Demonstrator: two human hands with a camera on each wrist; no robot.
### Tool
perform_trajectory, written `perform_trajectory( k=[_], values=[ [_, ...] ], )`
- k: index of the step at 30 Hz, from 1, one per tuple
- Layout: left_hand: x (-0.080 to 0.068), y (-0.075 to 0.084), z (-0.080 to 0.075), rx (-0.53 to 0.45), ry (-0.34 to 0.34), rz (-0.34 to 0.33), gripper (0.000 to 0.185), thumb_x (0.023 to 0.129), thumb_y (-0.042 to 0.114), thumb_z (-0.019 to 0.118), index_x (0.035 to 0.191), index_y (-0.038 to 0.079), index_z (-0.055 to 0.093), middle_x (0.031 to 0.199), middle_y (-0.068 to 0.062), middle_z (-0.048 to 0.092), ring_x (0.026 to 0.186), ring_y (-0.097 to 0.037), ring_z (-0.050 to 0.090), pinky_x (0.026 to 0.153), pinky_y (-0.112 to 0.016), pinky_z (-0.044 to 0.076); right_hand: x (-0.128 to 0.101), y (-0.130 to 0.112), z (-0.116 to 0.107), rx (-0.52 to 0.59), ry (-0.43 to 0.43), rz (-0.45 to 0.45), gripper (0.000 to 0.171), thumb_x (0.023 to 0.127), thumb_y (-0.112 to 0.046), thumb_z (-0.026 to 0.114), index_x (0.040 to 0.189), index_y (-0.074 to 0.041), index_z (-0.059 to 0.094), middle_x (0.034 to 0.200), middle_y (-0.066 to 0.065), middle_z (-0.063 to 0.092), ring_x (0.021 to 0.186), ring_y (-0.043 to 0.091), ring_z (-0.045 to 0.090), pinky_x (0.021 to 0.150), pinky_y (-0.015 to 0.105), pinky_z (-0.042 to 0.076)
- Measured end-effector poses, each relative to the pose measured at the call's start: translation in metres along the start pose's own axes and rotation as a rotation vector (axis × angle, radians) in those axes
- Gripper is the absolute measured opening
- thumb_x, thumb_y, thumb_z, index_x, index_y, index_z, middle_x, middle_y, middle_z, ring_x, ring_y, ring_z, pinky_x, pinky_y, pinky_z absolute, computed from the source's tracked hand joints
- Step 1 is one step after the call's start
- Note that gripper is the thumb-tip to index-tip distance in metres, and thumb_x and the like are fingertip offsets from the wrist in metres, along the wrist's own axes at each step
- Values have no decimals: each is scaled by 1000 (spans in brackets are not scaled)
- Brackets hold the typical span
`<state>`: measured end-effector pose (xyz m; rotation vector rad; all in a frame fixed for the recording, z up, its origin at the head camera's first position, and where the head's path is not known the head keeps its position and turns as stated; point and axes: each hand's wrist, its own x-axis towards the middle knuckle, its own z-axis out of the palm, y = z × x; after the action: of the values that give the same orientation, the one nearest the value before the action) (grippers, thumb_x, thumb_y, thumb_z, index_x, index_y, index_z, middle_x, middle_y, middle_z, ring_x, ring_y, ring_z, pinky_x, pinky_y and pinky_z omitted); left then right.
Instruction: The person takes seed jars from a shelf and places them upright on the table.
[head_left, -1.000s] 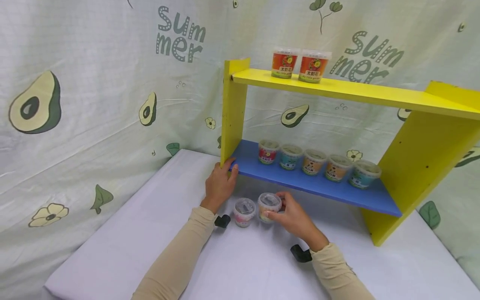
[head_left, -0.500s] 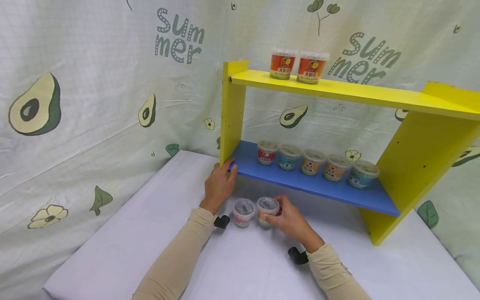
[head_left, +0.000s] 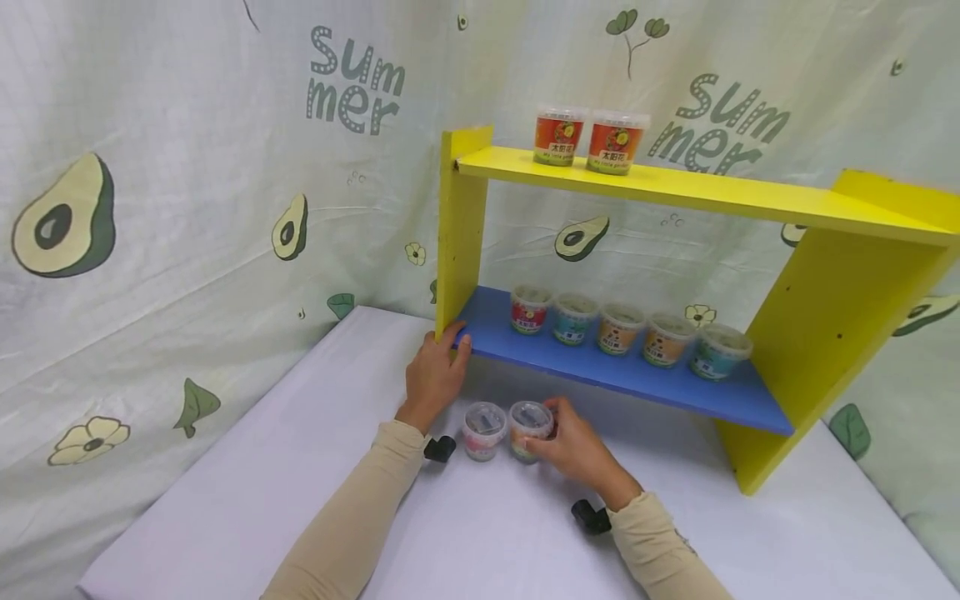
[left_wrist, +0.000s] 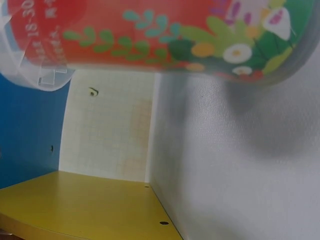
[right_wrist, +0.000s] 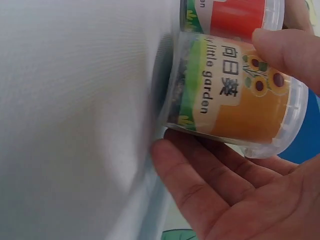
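On the table beneath the shelf, in the head view, my right hand [head_left: 577,450] holds a clear-lidded cup with an orange sunflower label [head_left: 529,432]. Its thumb presses on the label in the right wrist view, while the other fingers [right_wrist: 200,175] lie along the far side. Close to its left stands a red-pink labelled cup [head_left: 482,431], which looms large in the left wrist view [left_wrist: 150,35]. My left hand [head_left: 435,371] grips the front left corner of the yellow-and-blue shelf [head_left: 630,375], its thumb at the blue board's edge. The left wrist view does not show that hand.
A row of several labelled cups [head_left: 618,330] stands on the blue board. Two red-labelled cups [head_left: 558,137] sit on the yellow top board [head_left: 712,187]. Avocado-patterned cloth [head_left: 225,167] hangs behind the white table [head_left: 300,433].
My right hand has come down slightly with the orange-labelled cup, which now stands lower beside the red-pink one. My left hand stays at the shelf corner. The head view has shifted a little.
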<state>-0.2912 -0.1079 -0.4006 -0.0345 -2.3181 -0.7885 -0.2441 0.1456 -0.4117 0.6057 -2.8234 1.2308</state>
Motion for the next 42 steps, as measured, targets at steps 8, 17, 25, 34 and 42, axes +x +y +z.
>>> perform_trajectory(
  k=[8, 17, 25, 34, 42],
  values=[
    [0, 1, 0, 2, -13, -7, 49, 104, 54, 36, 141, 27, 56, 110, -18, 58, 87, -34, 63, 67, -53, 51, -1, 2, 0, -48, -40, -26, 91, 82, -34, 84, 147, 6, 35, 130, 27, 58, 118, 36, 58, 94, 52, 46],
    [0, 2, -1, 0, -5, -6, 48, 105, 52, 38, 141, 27, 57, 110, -20, 59, 87, -35, 63, 66, -54, 51, -1, 3, 0, -20, -69, -32, 92, 81, -36, 85, 150, 1, 36, 135, 22, 56, 121, 35, 56, 96, 53, 45],
    [0, 1, -1, 2, -29, -16, 49, 104, 54, 37, 141, 28, 56, 110, -18, 58, 88, -34, 62, 67, -54, 51, -3, 0, -6, -27, -113, -64, 95, 79, -34, 87, 150, 2, 35, 136, 21, 55, 120, 33, 56, 97, 52, 45],
    [0, 1, -1, -3, -33, -20, 49, 104, 53, 38, 142, 26, 56, 110, -17, 58, 87, -32, 62, 69, -52, 52, -1, 6, -31, 17, -150, -37, 86, 86, -43, 78, 150, -2, 38, 131, 15, 58, 121, 32, 56, 97, 51, 46],
    [0, 0, 0, -4, -27, -7, 49, 105, 53, 37, 141, 26, 56, 108, -17, 58, 85, -32, 62, 68, -51, 51, -4, 8, -54, 18, -136, -87, 61, 95, -38, 69, 139, 0, 53, 131, 18, 59, 117, 33, 58, 95, 49, 48]
  ],
)
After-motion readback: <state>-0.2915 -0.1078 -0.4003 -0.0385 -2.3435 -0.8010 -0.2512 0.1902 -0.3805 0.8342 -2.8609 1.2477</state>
